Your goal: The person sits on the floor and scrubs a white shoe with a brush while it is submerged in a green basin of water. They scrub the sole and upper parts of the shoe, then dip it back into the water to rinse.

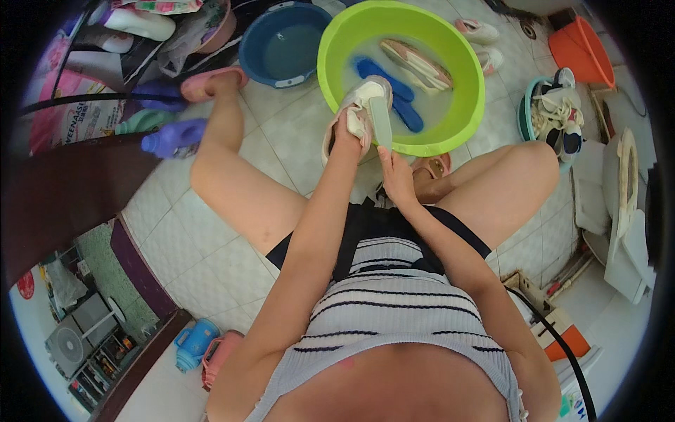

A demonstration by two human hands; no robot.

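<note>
My left hand (348, 129) grips a white and pink sneaker (372, 87) over the near-left rim of a lime-green basin (469, 116). The fingers are partly hidden by the shoe. In my right hand (396, 176) is the handle of a pale green brush (381, 120), its head against the sneaker's side; the bristles are out of sight. Cloudy water stands in the basin. Two blue insoles (377, 76) (408, 116) and another pink and white shoe (416, 63) lie in it.
A blue basin (285, 45) of water adjoins the green one. On the right stand white shoes (477, 31), a teal basin (526, 118) heaped with sneakers (561, 113), and an orange bucket (582, 55). Purple bottles (176, 138) are at the left; two thermos jugs (195, 343) stand lower left.
</note>
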